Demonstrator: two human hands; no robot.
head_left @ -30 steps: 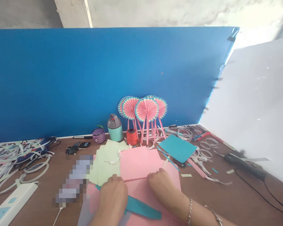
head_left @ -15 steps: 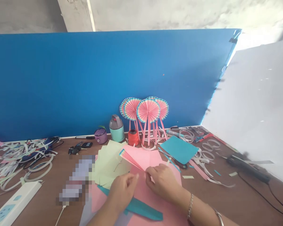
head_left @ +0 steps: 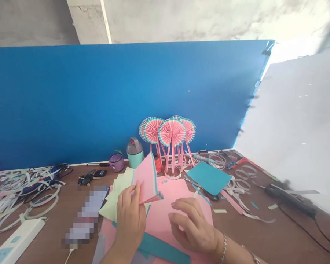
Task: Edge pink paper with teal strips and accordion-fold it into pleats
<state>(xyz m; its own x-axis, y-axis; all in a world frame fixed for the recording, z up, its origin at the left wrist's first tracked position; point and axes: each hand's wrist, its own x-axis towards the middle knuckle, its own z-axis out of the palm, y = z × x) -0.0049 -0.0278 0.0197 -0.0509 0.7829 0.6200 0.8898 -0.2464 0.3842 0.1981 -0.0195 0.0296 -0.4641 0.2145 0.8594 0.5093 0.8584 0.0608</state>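
Raised over the paper pile, a folded stack of pink pleated paper (head_left: 145, 179) with blue, white and pale edging is gripped in my left hand (head_left: 130, 211), thumb in front. My right hand (head_left: 191, 222) hovers to the right above the pink sheets (head_left: 172, 190), fingers curved and apart, holding nothing. Under the hands lie pale green sheets (head_left: 112, 201) and a folded teal paper strip (head_left: 165, 245). Behind them stand several finished round pink paper fans (head_left: 172, 132) on pink stick handles.
Scissors (head_left: 209, 194) lie partly beneath a teal sheet (head_left: 209, 176). A turquoise flask (head_left: 135, 154), a purple pot (head_left: 117, 162) and keys (head_left: 86, 178) are along the back. White strips (head_left: 44, 194) tangle at left, near a power strip (head_left: 18, 240). A blue partition (head_left: 99, 102) closes off the rear.
The pleated paper has passed from my right hand to my left, which has lifted it up and left, turning it upright. My right hand has let go and its fingers have spread.
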